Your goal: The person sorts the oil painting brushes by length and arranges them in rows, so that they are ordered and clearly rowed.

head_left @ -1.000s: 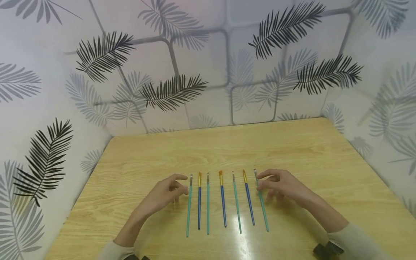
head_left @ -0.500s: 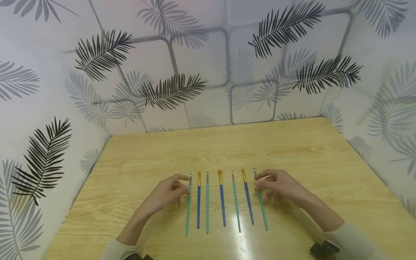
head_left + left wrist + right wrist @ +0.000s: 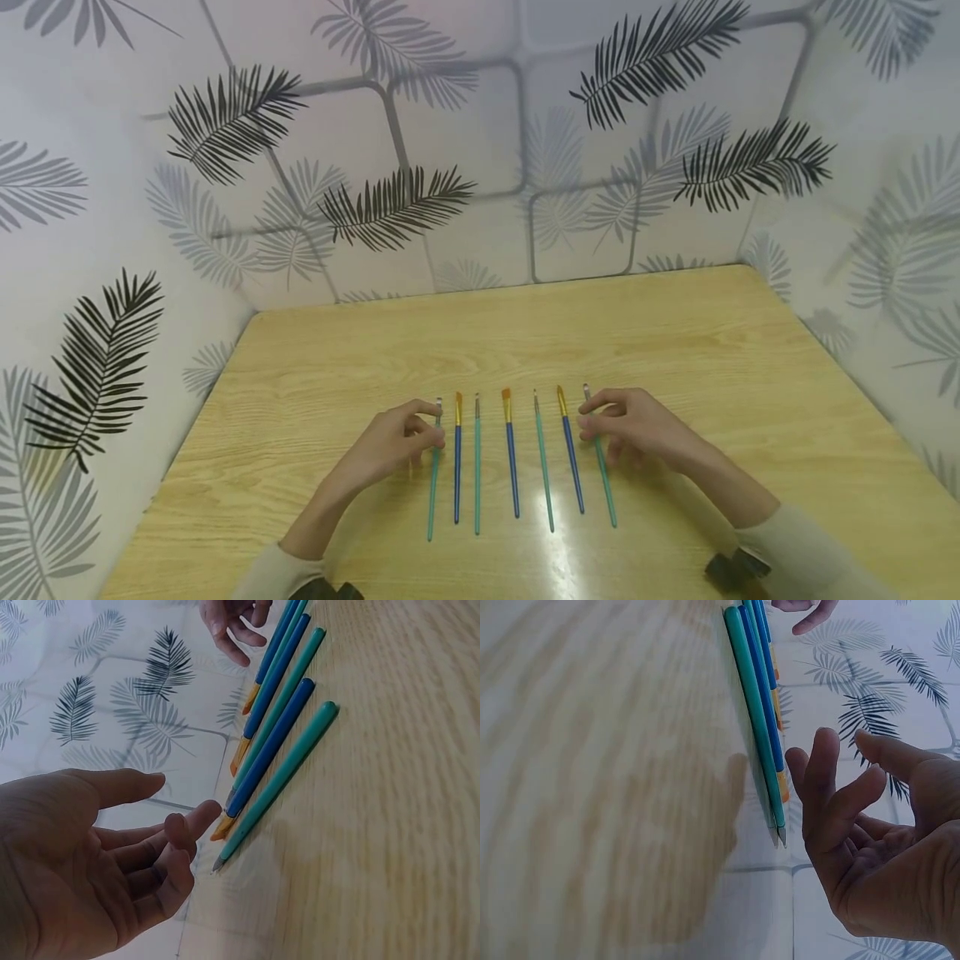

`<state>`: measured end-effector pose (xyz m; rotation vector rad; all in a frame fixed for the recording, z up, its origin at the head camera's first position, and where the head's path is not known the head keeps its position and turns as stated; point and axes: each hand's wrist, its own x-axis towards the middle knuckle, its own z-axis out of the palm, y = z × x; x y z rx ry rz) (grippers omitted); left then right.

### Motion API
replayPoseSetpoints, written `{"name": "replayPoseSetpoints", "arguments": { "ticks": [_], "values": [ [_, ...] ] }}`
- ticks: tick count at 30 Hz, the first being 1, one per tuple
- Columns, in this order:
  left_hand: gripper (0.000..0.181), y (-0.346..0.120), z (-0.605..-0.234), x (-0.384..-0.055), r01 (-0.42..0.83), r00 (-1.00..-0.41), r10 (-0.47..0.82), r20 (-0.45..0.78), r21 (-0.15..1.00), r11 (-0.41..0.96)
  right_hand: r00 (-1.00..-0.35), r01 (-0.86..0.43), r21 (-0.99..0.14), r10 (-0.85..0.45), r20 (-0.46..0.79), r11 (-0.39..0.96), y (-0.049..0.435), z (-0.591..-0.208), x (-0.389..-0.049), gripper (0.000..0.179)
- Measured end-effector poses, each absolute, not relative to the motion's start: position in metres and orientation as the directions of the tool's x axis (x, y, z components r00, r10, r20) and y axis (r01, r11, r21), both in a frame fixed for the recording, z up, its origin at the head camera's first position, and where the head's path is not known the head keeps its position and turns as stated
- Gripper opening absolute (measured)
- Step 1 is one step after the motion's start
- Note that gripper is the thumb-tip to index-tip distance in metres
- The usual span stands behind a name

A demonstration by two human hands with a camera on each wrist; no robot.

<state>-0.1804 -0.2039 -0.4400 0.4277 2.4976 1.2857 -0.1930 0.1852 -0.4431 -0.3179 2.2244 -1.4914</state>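
Several thin paintbrushes lie side by side on the table, bristles pointing away from me. At the row's left end is a teal paintbrush (image 3: 432,500); my left hand (image 3: 393,442) hovers over its upper part, thumb and fingers apart. The left wrist view shows a gap between that hand and the brush. Another teal paintbrush (image 3: 606,487) ends the row on the right, with my right hand (image 3: 633,425) above its upper part. In the right wrist view, that hand's bent fingers hold nothing. Between them lie blue paintbrushes, one being (image 3: 513,475) in the middle, and more teal ones.
The wooden table (image 3: 315,367) has a glossy light patch near its front. White walls (image 3: 465,242) with a leaf pattern enclose its back and sides. Black straps (image 3: 738,571) sit at both sleeve cuffs.
My left hand has moved slightly right, over the left-end teal paintbrush. My right hand has shifted slightly left over the right-end one. The paintbrushes have stayed in their row.
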Motion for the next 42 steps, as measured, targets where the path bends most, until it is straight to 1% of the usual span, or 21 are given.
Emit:
{"name": "replayPoseSetpoints", "arguments": {
  "ticks": [13,26,34,42],
  "values": [
    [0.043,-0.196,-0.441,-0.185,0.157,-0.906,0.406,-0.119,0.797,0.583,-0.891,0.041,-0.909,-0.396,-0.221,0.415,0.181,-0.444,-0.196,0.046],
    [0.039,-0.192,-0.442,-0.186,0.141,-0.916,0.381,-0.125,0.79,0.597,-0.9,0.048,-0.892,-0.368,-0.234,0.449,0.177,-0.444,-0.196,0.043],
    [0.038,-0.189,-0.445,-0.186,0.107,-0.921,0.362,-0.146,0.796,0.595,-0.905,0.059,-0.878,-0.345,-0.248,0.476,0.174,-0.45,-0.2,0.041],
    [0.039,-0.186,-0.442,-0.184,0.116,-0.921,0.361,-0.146,0.783,0.612,-0.899,0.055,-0.876,-0.358,-0.253,0.48,0.172,-0.449,-0.2,0.039]
  ]
}}
